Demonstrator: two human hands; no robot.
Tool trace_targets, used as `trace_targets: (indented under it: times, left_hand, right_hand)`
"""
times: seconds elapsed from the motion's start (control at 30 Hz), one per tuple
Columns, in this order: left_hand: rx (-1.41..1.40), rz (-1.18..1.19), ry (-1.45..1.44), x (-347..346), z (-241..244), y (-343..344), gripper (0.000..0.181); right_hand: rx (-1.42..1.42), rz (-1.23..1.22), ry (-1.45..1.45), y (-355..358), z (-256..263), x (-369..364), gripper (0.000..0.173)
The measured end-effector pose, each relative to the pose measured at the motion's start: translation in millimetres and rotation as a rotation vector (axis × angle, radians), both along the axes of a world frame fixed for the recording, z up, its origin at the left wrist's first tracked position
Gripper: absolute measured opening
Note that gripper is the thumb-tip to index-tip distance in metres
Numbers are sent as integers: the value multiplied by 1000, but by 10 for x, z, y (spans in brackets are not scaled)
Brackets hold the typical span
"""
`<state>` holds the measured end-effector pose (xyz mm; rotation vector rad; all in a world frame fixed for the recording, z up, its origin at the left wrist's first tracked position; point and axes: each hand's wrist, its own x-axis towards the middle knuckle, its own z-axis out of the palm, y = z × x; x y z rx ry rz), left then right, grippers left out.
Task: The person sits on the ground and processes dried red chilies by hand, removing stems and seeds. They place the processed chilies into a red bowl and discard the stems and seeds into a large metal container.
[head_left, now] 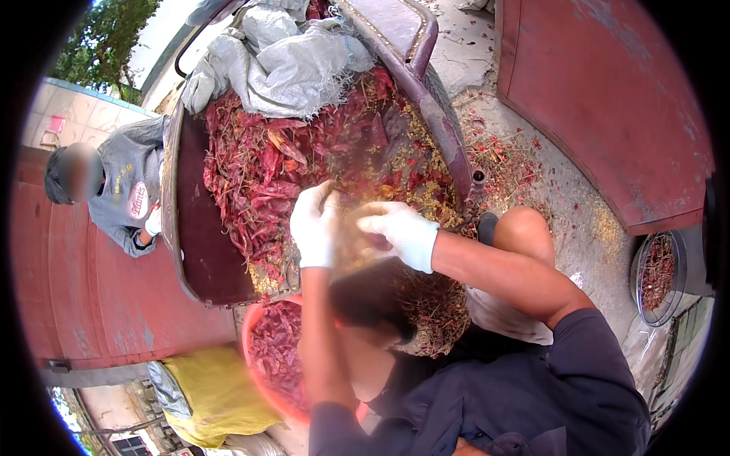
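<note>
My left hand (315,225), in a white glove, is raised over the near end of a metal cart (197,239), its fingers bent and blurred. Whether it holds anything is unclear. My right hand (402,231), gloved too, faces it from the right. Between its curled fingers and thumb shows a blurred dark red piece, seemingly a dried chili pepper (380,245). Under and beyond both hands lies a heap of dried red chili peppers (262,165), with loose yellow seeds (425,139) along the right side. Below my left forearm stands a red plastic basin (248,330) of chili peppers.
A woven plastic sack (296,62) covers the heap's far end. At the cart's left side stands a person (125,182) in a grey sweater and white glove. Stems and chili scraps (502,165) litter the ground. A yellow sack (214,393) lies lower left; a round container (656,273) is far right.
</note>
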<state>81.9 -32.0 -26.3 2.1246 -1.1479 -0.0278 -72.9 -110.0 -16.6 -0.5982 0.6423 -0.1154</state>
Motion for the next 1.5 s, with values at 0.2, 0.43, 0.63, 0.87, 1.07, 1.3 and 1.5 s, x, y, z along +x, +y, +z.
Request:
trace_targets:
  times: [0.2, 0.43, 0.63, 0.87, 1.07, 1.3, 1.5]
  left_hand:
    - [311, -7, -472, 314, -293, -384, 26]
    - [109, -14, -51, -66, 109, -289, 19]
    - [81, -108, 487, -373, 410, 129, 24]
    - [-46, -151, -118, -386, 172, 256, 16]
    - [-472, 111, 616, -473, 224, 56, 22]
    - [-286, 170, 525, 53, 219, -341, 44]
    - [161, 28, -198, 153, -124, -1155, 45]
  right_hand:
    - [-305, 33, -104, -104, 28, 7, 18]
    - [-1489, -227, 66, -266, -25, -24, 27]
    - [-1776, -31, -1, -210, -92, -18, 27]
    - [-1845, 142, 130, -110, -102, -45, 15]
    - [-1257, -252, -60, -97, -22, 34, 19]
    - [-525, -49, -242, -168, 3, 12, 26]
    - [-692, 69, -226, -226, -14, 6, 30]
